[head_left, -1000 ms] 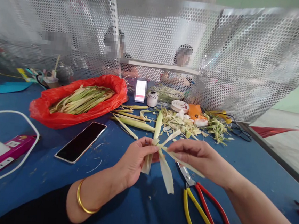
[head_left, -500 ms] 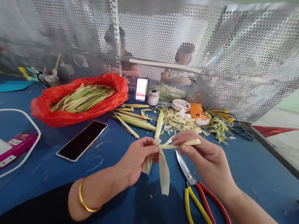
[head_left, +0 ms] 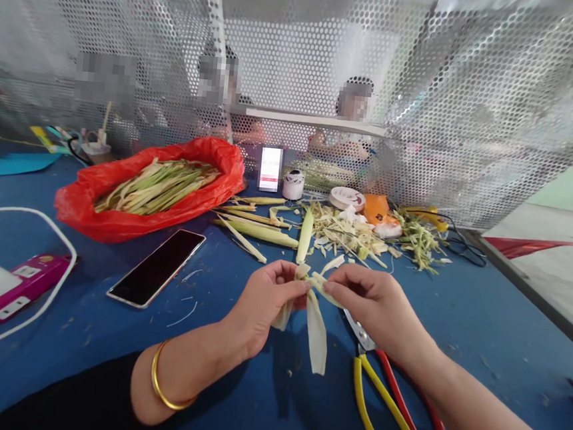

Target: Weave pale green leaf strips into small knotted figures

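My left hand pinches a knotted piece of corn husk between thumb and fingers, above the blue table. Pale husk ends hang below the grip, and a small knot shows above the thumb. A strip of the husk runs to the right, where my right hand pinches it close to the knot. Under my right hand lies a pair of scissors with one yellow and one red handle, its blades partly hidden. Just beyond my left hand a green-white husk piece points away from me.
A red plastic bag of husk strips stands at the left, near a dark phone and a magenta power strip. Husk scraps, a jar and a tape roll line the back, before a perforated metal screen. People sit beyond it.
My right hand has moved slightly left and down, closer to the knot, and its fingers have shifted along the husk strip. My left hand keeps its grip in nearly the same place.
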A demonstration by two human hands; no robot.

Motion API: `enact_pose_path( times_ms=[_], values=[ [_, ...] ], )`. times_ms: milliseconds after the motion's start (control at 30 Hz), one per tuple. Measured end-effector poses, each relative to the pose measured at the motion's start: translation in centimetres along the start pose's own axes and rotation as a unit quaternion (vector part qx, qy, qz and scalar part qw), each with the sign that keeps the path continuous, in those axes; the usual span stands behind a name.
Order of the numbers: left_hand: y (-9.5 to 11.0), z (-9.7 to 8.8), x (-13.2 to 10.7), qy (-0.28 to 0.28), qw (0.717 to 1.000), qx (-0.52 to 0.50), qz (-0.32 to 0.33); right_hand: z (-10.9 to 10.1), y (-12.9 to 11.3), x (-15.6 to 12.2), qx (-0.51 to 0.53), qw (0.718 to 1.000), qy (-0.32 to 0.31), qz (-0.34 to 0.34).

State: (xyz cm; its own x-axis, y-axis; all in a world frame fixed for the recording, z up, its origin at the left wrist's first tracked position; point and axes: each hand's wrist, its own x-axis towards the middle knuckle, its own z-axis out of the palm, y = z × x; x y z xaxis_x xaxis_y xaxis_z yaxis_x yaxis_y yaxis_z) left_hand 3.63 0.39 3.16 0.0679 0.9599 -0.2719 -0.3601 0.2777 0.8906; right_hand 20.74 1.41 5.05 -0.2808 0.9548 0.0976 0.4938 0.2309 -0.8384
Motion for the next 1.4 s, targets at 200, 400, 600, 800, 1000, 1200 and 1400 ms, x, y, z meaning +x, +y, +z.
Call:
enact_pose_path(
  times_ms=[200,400,600,800,1000,1200,1400],
  values=[
    [-0.4,0.3,-0.2,-0.005,0.997,0.059,0.040,0.6,-0.1,0.1,-0.037,0.999,0.010,-0.016],
    [-0.5,0.2,-0.4,-0.005,0.986,0.141,0.088,1.5,0.0,-0.1,0.039,0.999,0.003,0.027],
    [-0.5,0.1,-0.5,-0.037,0.967,0.224,0.115,1.7,0.2,-0.2,0.091,0.994,-0.047,0.033],
    [-1.0,0.0,-0.6,-0.078,0.954,0.266,0.113,1.6,0.1,-0.1,-0.016,0.999,0.041,-0.020],
    [-1.1,-0.2,-0.7,-0.110,0.938,0.300,0.135,1.4,0.4,0.4,0.156,0.985,0.006,0.079],
    [-0.6,0.1,-1.1,-0.129,0.932,0.316,0.119,1.5,0.4,0.6,0.229,0.967,0.013,0.109],
    [-0.5,-0.1,-1.1,-0.118,0.933,0.307,0.146,1.2,0.3,0.9,0.230,0.966,-0.003,0.117]
  ],
)
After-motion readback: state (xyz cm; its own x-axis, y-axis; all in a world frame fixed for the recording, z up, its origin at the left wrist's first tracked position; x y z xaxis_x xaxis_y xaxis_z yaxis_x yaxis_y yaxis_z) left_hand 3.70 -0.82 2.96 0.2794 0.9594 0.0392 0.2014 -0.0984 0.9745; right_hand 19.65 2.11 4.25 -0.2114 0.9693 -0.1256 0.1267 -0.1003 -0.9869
